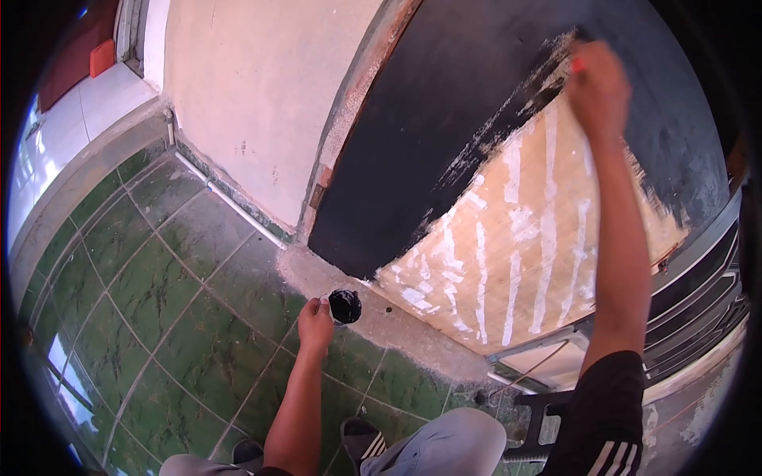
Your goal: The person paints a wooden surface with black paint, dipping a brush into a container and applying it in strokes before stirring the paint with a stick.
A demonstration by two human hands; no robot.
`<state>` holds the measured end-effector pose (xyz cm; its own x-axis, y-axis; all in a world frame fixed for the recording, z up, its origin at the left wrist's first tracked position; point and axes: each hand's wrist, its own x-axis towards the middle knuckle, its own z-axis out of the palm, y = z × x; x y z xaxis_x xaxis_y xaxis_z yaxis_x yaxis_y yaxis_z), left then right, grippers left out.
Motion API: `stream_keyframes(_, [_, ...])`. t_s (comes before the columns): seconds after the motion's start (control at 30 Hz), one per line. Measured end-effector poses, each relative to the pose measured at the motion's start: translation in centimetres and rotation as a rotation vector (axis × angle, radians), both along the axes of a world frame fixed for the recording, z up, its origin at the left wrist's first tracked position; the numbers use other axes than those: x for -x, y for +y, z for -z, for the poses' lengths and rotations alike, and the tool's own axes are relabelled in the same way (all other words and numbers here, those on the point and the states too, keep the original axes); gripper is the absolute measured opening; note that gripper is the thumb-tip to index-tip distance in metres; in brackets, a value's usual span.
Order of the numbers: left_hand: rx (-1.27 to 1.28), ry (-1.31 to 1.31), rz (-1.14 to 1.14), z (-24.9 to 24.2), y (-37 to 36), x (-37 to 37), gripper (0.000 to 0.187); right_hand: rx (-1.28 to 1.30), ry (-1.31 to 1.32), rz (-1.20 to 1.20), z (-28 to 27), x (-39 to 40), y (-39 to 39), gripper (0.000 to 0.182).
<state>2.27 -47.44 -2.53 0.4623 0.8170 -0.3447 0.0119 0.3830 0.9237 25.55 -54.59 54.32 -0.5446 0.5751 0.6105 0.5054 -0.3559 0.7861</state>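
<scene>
My left hand (316, 324) is closed on the rim of a small cup of black paint (345, 306), held upright low over the floor. My right hand (597, 87) is raised to the upper right, its fingers wrapped round a tool with a red part showing; the rest of the tool is hidden or blurred. It is at the edge of the black paint on a large wooden panel (508, 238). Black covers the panel's left, top and right parts. Bare wood with white filler streaks shows in the lower middle.
Left of the panel stands a pale wall (254, 103) with a white pipe (230, 202) along its foot. Green tiles (206, 341) cover the floor. A black plastic stool (540, 424) is by my knee. Dark slats (690, 293) are at the right.
</scene>
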Motion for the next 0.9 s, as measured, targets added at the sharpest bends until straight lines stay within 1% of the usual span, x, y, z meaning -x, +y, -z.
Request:
stream_keyframes(0.03, [-0.013, -0.002, 0.006, -0.1, 0.2, 0.2, 0.029, 0.07, -0.022, -0.096, 4.4, -1.7, 0.7, 0.032])
stream_keyframes(0.1, [0.031, -0.008, 0.028, -1.0, 0.4, 1.0, 0.028, 0.305, 0.177, 0.043, 14.0, -2.2, 0.0, 0.022])
stream_keyframes(0.13, [0.049, -0.018, 0.035, -1.5, 0.6, 1.2, 0.028, 0.36, 0.202, 0.102, 18.2, -1.1, -0.4, 0.021])
stream_keyframes(0.17, [0.045, -0.021, 0.039, -1.6, 0.8, 1.3, 0.028, 0.427, 0.241, 0.082, 21.5, 0.2, -1.1, 0.02])
stream_keyframes(0.2, [0.042, -0.021, 0.044, -1.5, 0.9, 1.6, 0.028, 0.452, 0.342, 0.046, 23.7, 1.7, -1.7, 0.02])
stream_keyframes(0.23, [0.041, -0.026, 0.044, -1.5, 1.1, 1.6, 0.028, 0.573, 0.598, 0.066, 25.1, 2.4, -2.2, 0.016])
stream_keyframes(0.27, [0.052, -0.044, 0.016, -1.5, 1.3, 1.4, 0.028, 0.541, 0.769, 0.048, 24.8, 2.0, -2.4, 0.015])
stream_keyframes(0.33, [0.082, -0.071, -0.037, -1.0, 1.1, 1.2, 0.029, 0.474, 1.118, 0.014, 22.3, 2.3, -2.6, 0.016])
stream_keyframes(0.4, [0.066, -0.057, 0.009, -0.1, 1.3, 1.2, 0.029, 0.27, 1.082, -0.138, 16.2, 0.5, -2.2, 0.013])
stream_keyframes(0.43, [0.058, -0.054, 0.029, 0.2, 1.3, 1.1, 0.028, 0.149, 1.035, -0.119, 12.3, -0.2, -2.2, 0.009])
stream_keyframes(0.47, [0.06, -0.045, 0.041, 0.3, 1.3, 1.1, 0.028, 0.112, 0.85, -0.128, 8.2, -0.9, -2.7, 0.005])
stream_keyframes(0.5, [0.061, -0.038, 0.05, 0.3, 1.3, 1.0, 0.029, -0.003, 0.686, -0.201, 5.0, -0.1, -2.8, 0.004])
stream_keyframes(0.53, [0.065, -0.029, 0.061, 0.2, 1.1, 1.0, 0.029, -0.107, 0.501, -0.206, 2.4, -0.6, -3.4, 0.003])
stream_keyframes(0.57, [0.076, -0.027, 0.055, 0.2, 0.8, 0.9, 0.029, -0.183, 0.269, -0.177, 0.7, 0.1, -3.9, 0.012])
stream_keyframes(0.67, [0.093, -0.022, 0.042, -0.3, 0.3, 0.9, 0.028, -0.229, 0.042, 0.002, 2.0, 0.3, -4.7, 0.024])
stream_keyframes(0.7, [0.096, -0.019, 0.038, -0.6, 0.1, 1.0, 0.028, -0.158, 0.078, 0.003, 5.0, -0.5, -4.1, 0.027])
stream_keyframes(0.73, [0.098, -0.017, 0.034, -0.8, 0.1, 1.0, 0.028, -0.072, 0.12, 0.127, 9.4, -2.6, -3.6, 0.025])
stream_keyframes(0.77, [0.089, -0.036, 0.03, -0.8, 0.1, 1.0, 0.028, 0.178, 0.37, 0.096, 14.1, -2.5, -3.6, 0.021])
stream_keyframes(0.8, [0.081, -0.052, 0.026, -0.7, 0.1, 1.0, 0.028, 0.369, 0.336, 0.086, 18.6, -2.2, -3.3, 0.022])
stream_keyframes(0.83, [0.075, -0.07, 0.021, -0.6, 0.2, 1.1, 0.028, 0.493, 0.425, 0.072, 23.0, -1.4, -3.2, 0.021])
stream_keyframes(0.87, [0.067, -0.061, 0.026, -0.6, 0.3, 1.3, 0.028, 0.48, 0.366, 0.085, 26.5, 0.5, -3.2, 0.022])
stream_keyframes(0.9, [0.058, -0.054, 0.031, -0.8, 0.5, 1.4, 0.027, 0.597, 0.529, 0.097, 29.3, 1.3, -3.6, 0.019])
